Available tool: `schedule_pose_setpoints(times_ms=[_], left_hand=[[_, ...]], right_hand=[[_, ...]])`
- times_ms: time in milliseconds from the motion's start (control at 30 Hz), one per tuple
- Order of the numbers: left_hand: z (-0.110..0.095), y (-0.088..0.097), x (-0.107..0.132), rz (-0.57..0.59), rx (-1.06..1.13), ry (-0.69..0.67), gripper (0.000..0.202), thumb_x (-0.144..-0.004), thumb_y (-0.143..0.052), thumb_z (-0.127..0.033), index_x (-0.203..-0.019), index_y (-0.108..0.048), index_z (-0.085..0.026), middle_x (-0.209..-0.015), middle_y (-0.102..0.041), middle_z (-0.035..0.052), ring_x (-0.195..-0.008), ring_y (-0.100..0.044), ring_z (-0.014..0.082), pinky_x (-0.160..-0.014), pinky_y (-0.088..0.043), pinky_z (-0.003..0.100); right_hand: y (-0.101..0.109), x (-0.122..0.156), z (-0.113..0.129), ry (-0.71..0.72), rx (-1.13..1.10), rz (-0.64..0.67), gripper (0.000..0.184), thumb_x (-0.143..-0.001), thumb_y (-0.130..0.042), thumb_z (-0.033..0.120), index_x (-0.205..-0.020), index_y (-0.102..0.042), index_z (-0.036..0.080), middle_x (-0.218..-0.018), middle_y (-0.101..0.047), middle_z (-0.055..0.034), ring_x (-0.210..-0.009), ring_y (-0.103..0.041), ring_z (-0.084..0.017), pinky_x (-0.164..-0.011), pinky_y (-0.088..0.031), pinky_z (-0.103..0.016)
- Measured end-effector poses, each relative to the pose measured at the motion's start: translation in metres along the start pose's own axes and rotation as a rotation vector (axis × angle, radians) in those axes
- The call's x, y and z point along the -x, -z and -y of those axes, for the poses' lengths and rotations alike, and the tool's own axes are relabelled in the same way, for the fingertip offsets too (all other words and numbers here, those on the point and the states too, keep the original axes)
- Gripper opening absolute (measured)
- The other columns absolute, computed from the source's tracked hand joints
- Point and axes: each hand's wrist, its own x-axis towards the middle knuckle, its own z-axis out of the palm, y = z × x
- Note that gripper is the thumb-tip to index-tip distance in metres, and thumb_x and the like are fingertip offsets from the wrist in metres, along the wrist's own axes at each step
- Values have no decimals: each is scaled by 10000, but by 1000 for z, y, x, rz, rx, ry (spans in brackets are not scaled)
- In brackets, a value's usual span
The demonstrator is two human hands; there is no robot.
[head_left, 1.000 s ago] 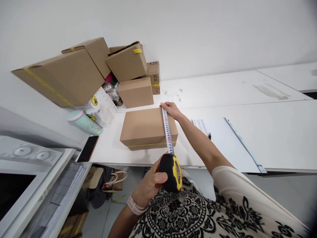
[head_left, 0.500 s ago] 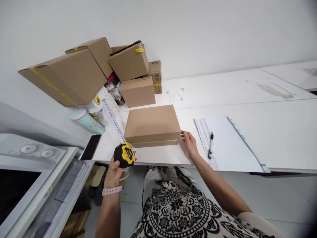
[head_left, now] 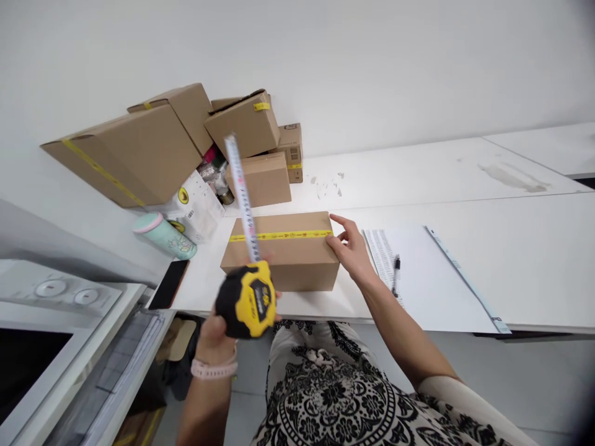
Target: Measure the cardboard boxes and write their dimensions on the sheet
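My left hand (head_left: 216, 337) is wrapped round a black and yellow tape measure (head_left: 248, 300), held up in front of the near left part of a cardboard box (head_left: 297, 254). The white blade sticks out upward, away from me, and crosses in front of the box's left part. Yellow tape runs across the box's upper side. My right hand (head_left: 348, 248) pinches the box at its right end, thumb on the yellow tape and index finger at the far right corner. The box stands on the white table (head_left: 307, 303).
Several cardboard boxes (head_left: 134, 148) are stacked at the back left. A mint tumbler (head_left: 165, 235) and a dark phone (head_left: 170, 285) lie at the left. Paper sheets (head_left: 437, 279) with a pen (head_left: 396, 275) are on the right. A white appliance (head_left: 60, 297) stands at the lower left.
The box has been turned, so its yellow-taped side now faces up. My left hand has raised the tape measure and moved it right. My right hand has moved up onto the box's right end.
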Motion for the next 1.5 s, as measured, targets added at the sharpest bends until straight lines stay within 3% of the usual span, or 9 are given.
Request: schedule_pose_setpoints(times_ms=[100,233,467,600,667,767,900,1100,1500], left_hand=[[31,-19,23,303,116,117,1015,-638,-847,-627,-1524,-472,-305,-1591,-476,170,-1230,-640,458,-816,-654,551],[57,-49,52,446,299,289,875,-787,-780,-558,-1556,-456,-294,-1540,-512,160,-1154,-673,369,-786,-659,458],[58,-72,63,371,335,354,790,-781,-803,-553,-1479,-529,-303,-1468,-564,159,-1148,-670,374,-784,-647,472],[60,-80,63,342,305,363,816,-768,-805,-553,-1484,-511,-294,-1493,-544,165,-1162,-655,382,-795,-631,486],[61,-86,61,355,276,376,806,-745,-814,-558,-1452,-537,-288,-1480,-550,157,-1185,-641,393,-815,-620,508],[62,-92,57,362,232,378,757,-714,-816,-573,-1371,-589,-275,-1433,-580,142,-1179,-640,396,-835,-605,538],[63,-97,52,357,217,391,749,-719,-782,-600,-1360,-576,-270,-1450,-575,146,-1213,-627,406,-880,-585,594],[69,-98,52,398,242,390,819,-687,-789,-602,-1412,-526,-327,-1481,-575,126,-1277,-610,418,-908,-581,571],[69,-100,57,380,320,369,704,-739,-785,-556,-1393,-579,-395,-1352,-647,54,-1136,-663,350,-852,-600,518]], right_hand=[[-8,-22,-6,46,15,-18,514,-845,-638,398,-1351,-634,310,-1385,-606,-83,-1007,-623,-253,-917,-549,-461],[-9,-50,-12,127,18,-35,495,-885,-587,412,-1356,-623,265,-1421,-616,-110,-1279,-565,-290,-1079,-476,-516],[-17,-89,-9,231,71,3,492,-965,-493,570,-1244,-718,232,-1369,-694,-108,-1316,-564,-291,-1143,-425,-497],[-31,-106,2,81,-41,126,440,-891,-602,558,-1023,-783,179,-992,-782,-85,-960,-696,-252,-872,-554,-387],[-36,-114,6,-18,-88,175,337,-822,-697,488,-865,-781,165,-780,-746,-44,-752,-668,-201,-719,-539,-327],[-38,-123,11,-135,-147,200,200,-738,-783,355,-710,-747,160,-646,-698,-16,-617,-603,-147,-613,-493,-279],[-38,-128,13,-227,-183,213,172,-712,-812,289,-643,-712,167,-613,-689,-11,-574,-583,-127,-566,-473,-260],[-38,-128,14,-235,-158,231,185,-730,-778,230,-600,-659,172,-582,-660,7,-549,-569,-112,-541,-441,-244],[-34,-127,12,-217,-139,262,213,-764,-763,234,-595,-650,170,-595,-657,6,-566,-563,-105,-565,-419,-246]])
